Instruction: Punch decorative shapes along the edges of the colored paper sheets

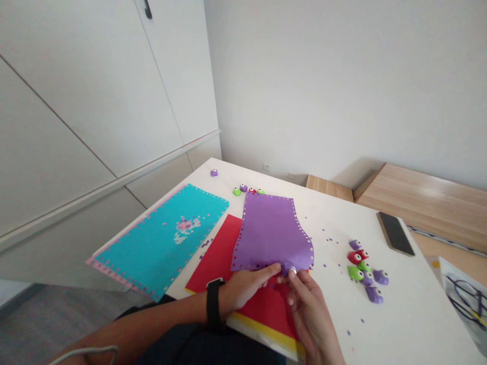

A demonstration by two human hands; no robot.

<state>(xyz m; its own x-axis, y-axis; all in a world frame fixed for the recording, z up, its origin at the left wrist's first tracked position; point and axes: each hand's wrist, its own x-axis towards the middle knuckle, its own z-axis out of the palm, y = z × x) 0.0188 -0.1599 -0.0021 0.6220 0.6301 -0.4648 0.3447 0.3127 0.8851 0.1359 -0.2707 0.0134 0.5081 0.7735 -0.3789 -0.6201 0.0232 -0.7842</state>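
A purple sheet point(268, 230) with small holes punched along its edges is raised and bowed over a red sheet point(274, 309). My left hand point(247, 286) pinches the near edge of the purple sheet, its thumb beside a small purple craft punch point(288, 267). That punch sits on the sheet's near edge, and my right hand point(308, 304) grips it with the thumb on its white knob. Fingers of both hands are partly hidden under the paper. A yellow sheet point(266, 332) shows beneath the red one.
A blue punched sheet point(152, 243) lies at left over a pink one, with paper bits on it. Several punches point(357, 274) cluster at right; others point(243, 188) stand at the back. A phone point(395, 233) lies near the right edge. Purple paper dots are scattered on the white table point(411, 314).
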